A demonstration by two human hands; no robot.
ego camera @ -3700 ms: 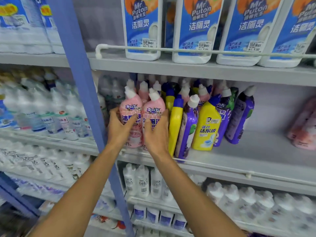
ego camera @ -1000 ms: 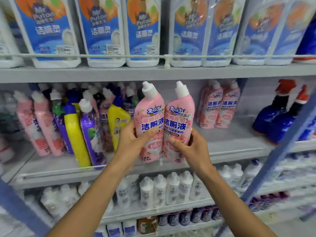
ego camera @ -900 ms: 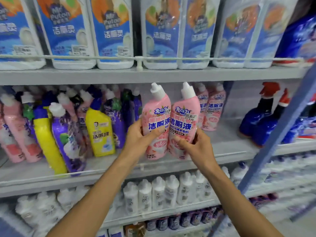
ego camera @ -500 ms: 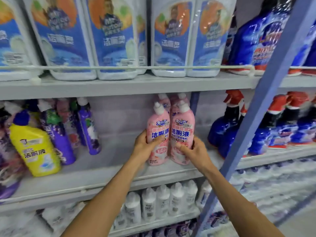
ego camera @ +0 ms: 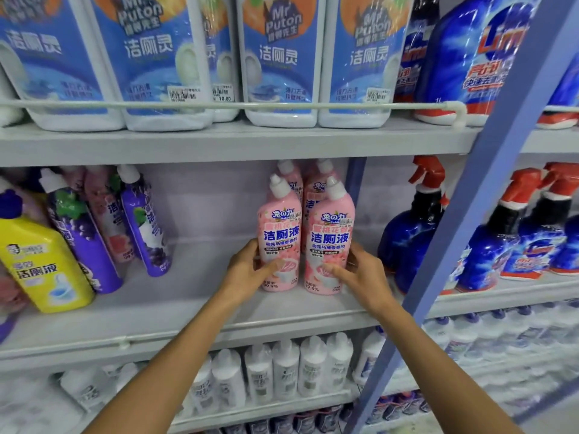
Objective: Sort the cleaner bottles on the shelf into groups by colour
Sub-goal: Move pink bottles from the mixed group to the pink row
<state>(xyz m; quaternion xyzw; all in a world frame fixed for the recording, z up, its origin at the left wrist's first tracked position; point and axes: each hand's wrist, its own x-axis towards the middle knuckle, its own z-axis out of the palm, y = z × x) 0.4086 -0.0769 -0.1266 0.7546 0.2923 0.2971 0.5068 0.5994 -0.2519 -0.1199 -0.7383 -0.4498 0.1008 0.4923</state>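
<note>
2 pink btls (ego camera: 330, 214), glossy, tapered necks | L hand (ego camera: 247, 270) grips left btl (ego camera: 279, 233) | R hand (ego camera: 360, 274) grips right btl (ego camera: 330, 242)

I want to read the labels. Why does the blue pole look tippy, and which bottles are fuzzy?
Head view: the wide lens makes the blue pole lean; the left pink bottle and right pink bottle, gripped by the left hand and right hand, read sharp; the white bottles below are blurred; the light is even.
</note>
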